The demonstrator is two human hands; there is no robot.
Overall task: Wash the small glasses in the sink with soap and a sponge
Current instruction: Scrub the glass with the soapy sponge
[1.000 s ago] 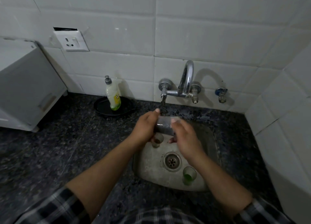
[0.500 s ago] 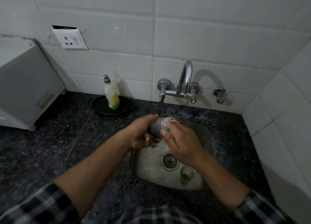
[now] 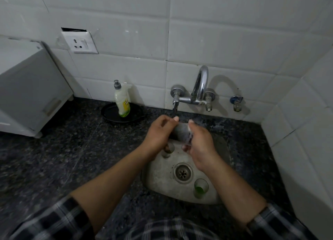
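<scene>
Over the steel sink [image 3: 158, 176], both my hands hold one small clear glass [image 3: 181, 132] on its side, just below the tap spout [image 3: 175, 107]. My left hand [image 3: 159, 133] grips its left end. My right hand [image 3: 200, 146] wraps its right end, fingers curled over the rim. No sponge is visible. A second small glass [image 3: 168, 149] stands in the basin under my left hand, partly hidden. A third glass [image 3: 200, 187] with green at its bottom stands right of the drain [image 3: 183, 172]. The soap bottle [image 3: 122, 101] stands on a black dish [image 3: 111, 113] to the left.
The dark speckled counter [image 3: 72, 149] surrounds the sink. A white appliance [image 3: 30, 88] sits at the far left. A wall socket [image 3: 80, 42] is above the soap. A second small valve [image 3: 236, 102] is on the tiled wall, right of the tap.
Both hands have lifted the glass a little toward the tap spout and turned it between them. The two glasses in the basin have not moved.
</scene>
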